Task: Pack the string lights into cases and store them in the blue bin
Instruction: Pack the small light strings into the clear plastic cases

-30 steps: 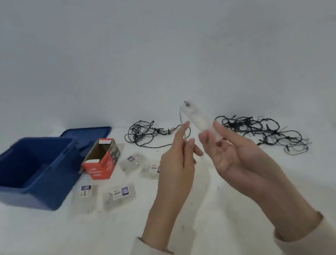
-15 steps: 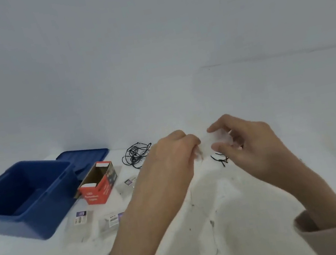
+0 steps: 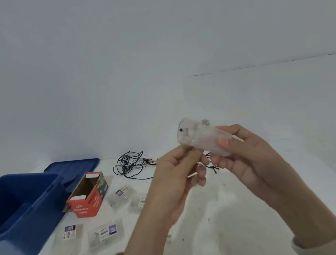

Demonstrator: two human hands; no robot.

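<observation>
A clear case point(image 3: 202, 141) is held up over the table point(image 3: 233, 216), gripped in the curled fingers of the right hand point(image 3: 248, 158). The left hand point(image 3: 177, 177) pinches its near edge. Coiled lights point(image 3: 132, 165) lie behind, and the bin point(image 3: 11, 220) is far left.

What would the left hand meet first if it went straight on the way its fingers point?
Most likely the clear case held in the right hand; the left hand is close to it, though depth is unclear.
</observation>
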